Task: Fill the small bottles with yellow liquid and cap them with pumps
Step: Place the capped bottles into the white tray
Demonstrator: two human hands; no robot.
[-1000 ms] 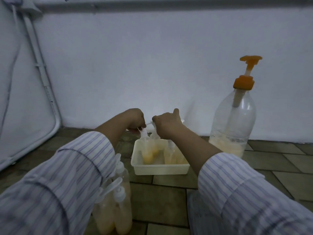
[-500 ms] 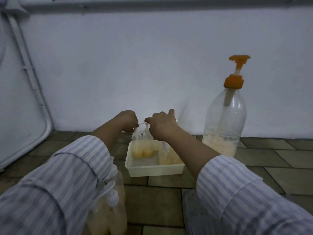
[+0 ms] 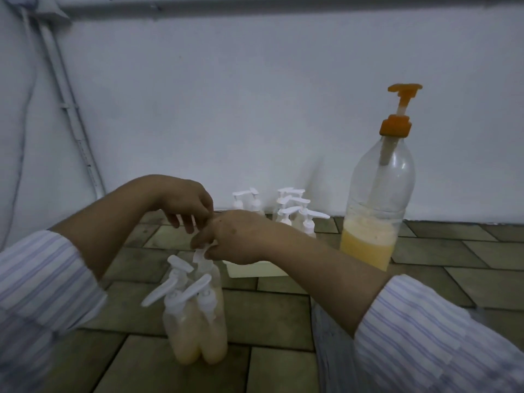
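right hand: the right hand (image 3: 241, 239) was pinching the white pump top (image 3: 202, 255) of a small clear bottle at the back of the near bunch, with thumb and fingers curled on the spout

left hand: the left hand (image 3: 181, 202) hung just above and left of the right one, fingers loose and pointing down, not holding anything as far as I could see; fingertips were right beside the right hand's knuckles

near bunch: a cluster of small clear plastic bottles with yellow liquid (image 3: 195, 324) stood upright on the floor, touching each other, all with white pump heads on, spouts aimed up-left

back bunch: more small pump-capped bottles (image 3: 295, 211) stood by the wall, past the hands; contents were hard to make out from here

tray: a white rectangular plastic tub (image 3: 255, 269) sat behind the right wrist, mostly hidden, so couldn't tell what was in it

big bottle: a large clear plastic bottle with an orange pump dispenser (image 3: 380, 199) stood upright to the right near the wall, yellow liquid filling only the bottom part

floor: brownish brick-pattern floor tiles (image 3: 283, 321), pretty dim

wall: plain white wall (image 3: 226, 109) with a white pipe (image 3: 68, 109) running down the left side

sleeves: striped white-and-purple shirt sleeves (image 3: 425, 336) were pushed up both forearms
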